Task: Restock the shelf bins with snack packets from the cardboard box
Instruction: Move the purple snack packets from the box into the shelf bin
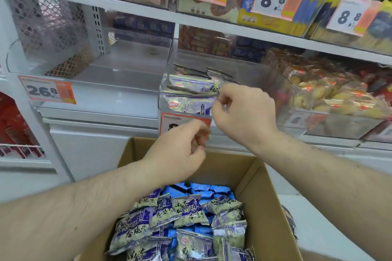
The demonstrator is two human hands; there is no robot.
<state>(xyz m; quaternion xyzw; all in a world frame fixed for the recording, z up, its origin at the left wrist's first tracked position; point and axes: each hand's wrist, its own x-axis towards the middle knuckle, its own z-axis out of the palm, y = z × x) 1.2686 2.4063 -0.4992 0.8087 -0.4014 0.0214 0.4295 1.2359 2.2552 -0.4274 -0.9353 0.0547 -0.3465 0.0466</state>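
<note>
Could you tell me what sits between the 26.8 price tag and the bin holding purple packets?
In the head view, a clear bin with no packets visible lies between the 26.8 tag and the purple-packet bin.

Purple-and-cream packets (186, 218), brown box (265, 193)

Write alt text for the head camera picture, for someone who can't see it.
Two bare hands, the right hand and the left hand, reach toward a clear shelf bin holding purple snack packets. Below sits an open cardboard box of purple and blue packets.
</note>
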